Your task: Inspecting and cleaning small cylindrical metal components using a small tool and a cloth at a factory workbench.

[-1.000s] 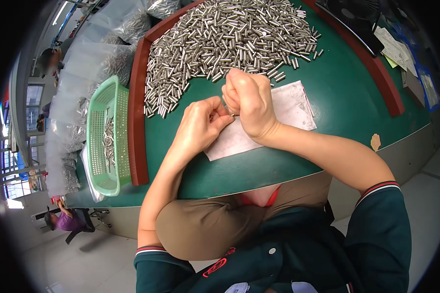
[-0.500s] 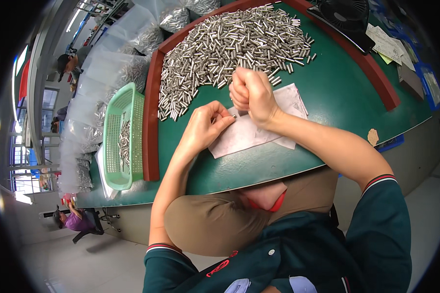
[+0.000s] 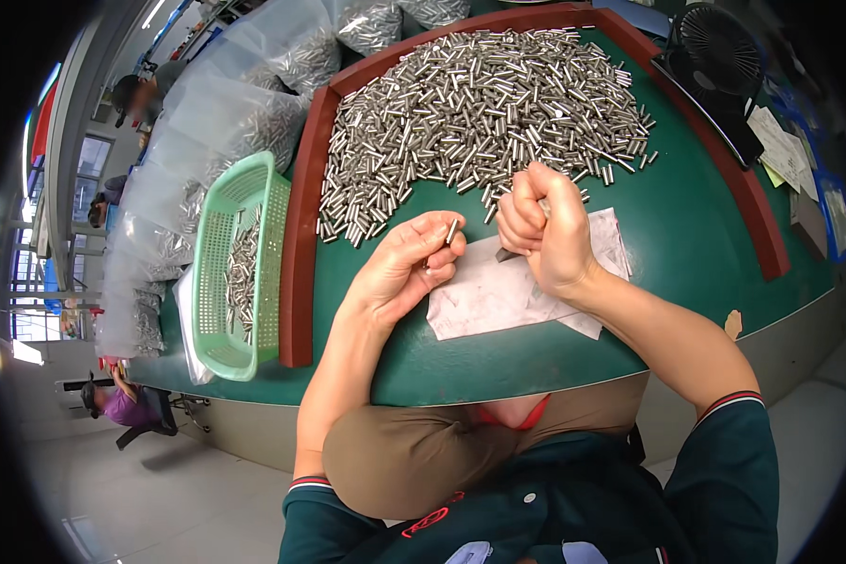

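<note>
My left hand (image 3: 406, 267) pinches a short shiny metal pin (image 3: 452, 231) between thumb and fingertips, tilted up. My right hand (image 3: 556, 233) is closed in a fist over a stained white cloth (image 3: 487, 299). A dark grey tip (image 3: 506, 254) pokes out below this fist, and the rest of what it grips is hidden by the fingers. The cloth lies folded on the green tabletop (image 3: 688, 273). Just beyond both hands spreads a large heap of metal pins (image 3: 479, 108), like the one in my left hand.
Dark red wooden rails (image 3: 303, 235) border the heap. A green plastic basket (image 3: 271, 273) with some pins stands outside the left rail, near clear bags of pins (image 3: 244, 127). At the right are a black fan (image 3: 714, 47) and papers (image 3: 778, 150). Other people sit farther left.
My left hand has lifted off the cloth and turned up, now showing the pin in its fingertips. The right fist stays closed over the cloth. The whole view has shifted a little.
</note>
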{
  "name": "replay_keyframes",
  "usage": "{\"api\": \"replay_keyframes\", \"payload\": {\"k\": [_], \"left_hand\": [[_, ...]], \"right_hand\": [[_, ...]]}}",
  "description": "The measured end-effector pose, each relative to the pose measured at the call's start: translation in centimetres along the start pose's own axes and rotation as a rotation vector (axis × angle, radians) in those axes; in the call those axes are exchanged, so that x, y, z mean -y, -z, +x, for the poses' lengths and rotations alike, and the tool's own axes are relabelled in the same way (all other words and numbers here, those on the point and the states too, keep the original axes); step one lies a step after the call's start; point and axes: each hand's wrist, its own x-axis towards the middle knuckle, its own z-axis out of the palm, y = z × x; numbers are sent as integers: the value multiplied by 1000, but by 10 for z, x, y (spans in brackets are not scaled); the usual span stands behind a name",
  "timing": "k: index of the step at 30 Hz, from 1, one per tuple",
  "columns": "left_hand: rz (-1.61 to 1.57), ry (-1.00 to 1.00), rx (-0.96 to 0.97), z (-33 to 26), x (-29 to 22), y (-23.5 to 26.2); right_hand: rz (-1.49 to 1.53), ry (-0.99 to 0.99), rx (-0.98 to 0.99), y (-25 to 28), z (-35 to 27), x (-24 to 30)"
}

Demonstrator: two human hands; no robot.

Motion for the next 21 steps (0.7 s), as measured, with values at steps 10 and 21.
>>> {"api": "replay_keyframes", "payload": {"k": [10,21], "left_hand": [[11,-49,-160,1,-4,-10],[1582,-465,-436,37,8,-36]], "right_hand": [[24,-12,-31,1,2,3],[16,-6,-74,0,2,2]]}}
